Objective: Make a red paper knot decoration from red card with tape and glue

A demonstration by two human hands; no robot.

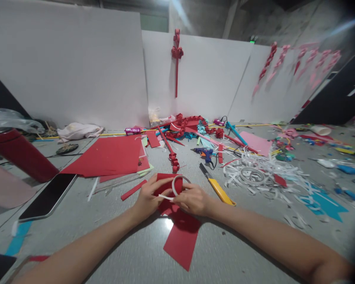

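Note:
My right hand (195,199) is closed on a roll of white tape (174,185), which stands on its edge between my hands. A short white strip of tape (165,197) runs across from the roll to the fingers of my left hand. My left hand (150,197) presses its fingers on a piece of red paper (165,177) under the roll. Below my hands, a second red paper piece (182,242) lies flat at a slant. To the right is a yellow utility knife (220,191); left of my left hand is a narrow red strip (133,190).
Large red sheets (112,156), a black phone (49,197) and a red bottle (23,152) are at the left. A blue glue gun (205,153) lies ahead, with white paper scraps (263,169) to the right. A red paper ornament (176,59) hangs on the white panel.

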